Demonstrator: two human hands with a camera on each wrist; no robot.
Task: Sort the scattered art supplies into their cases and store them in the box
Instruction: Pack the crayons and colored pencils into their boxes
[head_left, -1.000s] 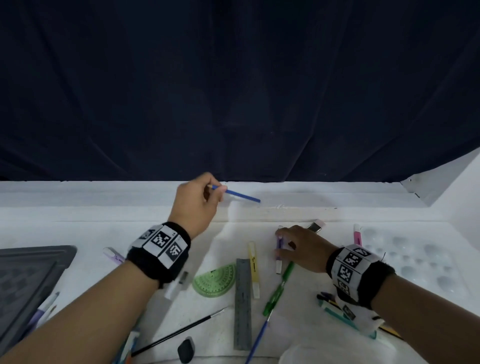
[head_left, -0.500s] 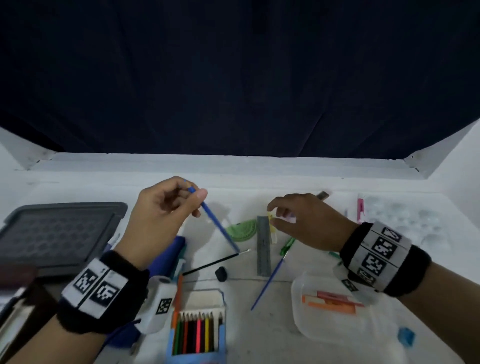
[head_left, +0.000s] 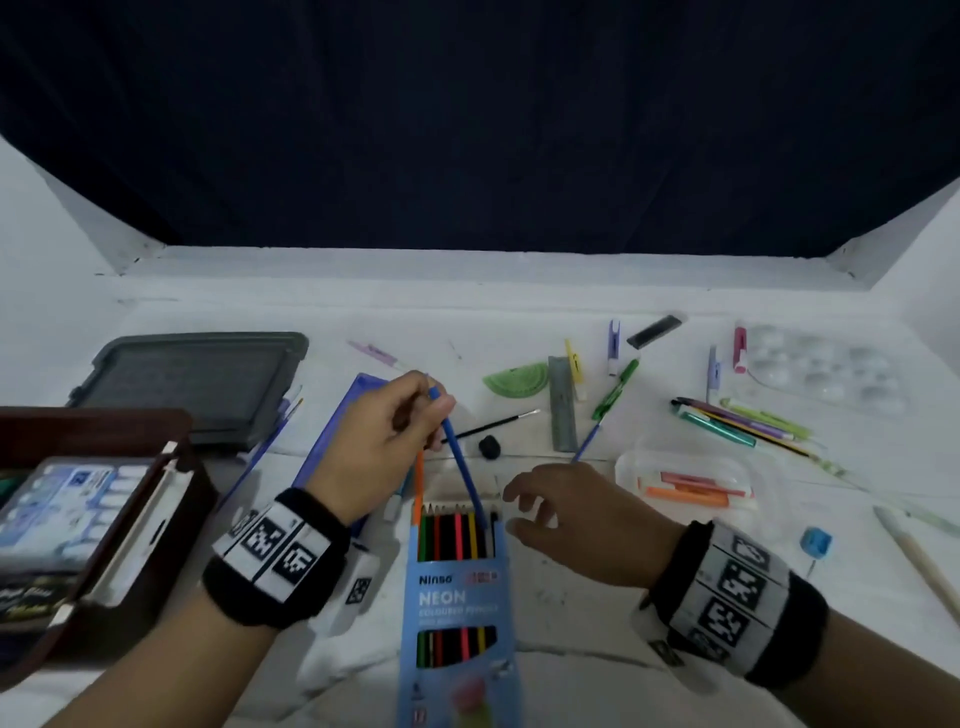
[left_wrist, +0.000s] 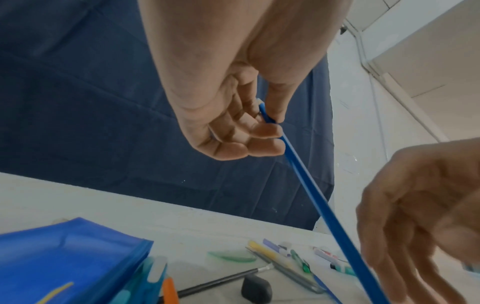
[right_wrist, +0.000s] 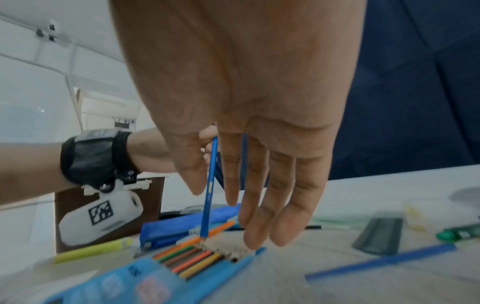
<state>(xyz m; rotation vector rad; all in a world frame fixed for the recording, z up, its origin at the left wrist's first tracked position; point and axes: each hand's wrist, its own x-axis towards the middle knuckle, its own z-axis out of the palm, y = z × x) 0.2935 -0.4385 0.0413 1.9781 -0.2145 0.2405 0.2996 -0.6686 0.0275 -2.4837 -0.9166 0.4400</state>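
Left hand (head_left: 382, 441) pinches top end of blue coloured pencil (head_left: 460, 457), tip down at open mouth of the Ninso Neon pencil box (head_left: 457, 603) near front edge of the white table (head_left: 571, 597). Right hand (head_left: 582, 525) empty, fingers loosely spread just right of box mouth. Brown storage box (head_left: 109, 519) at left edge, grey lid (head_left: 192, 384) behind it
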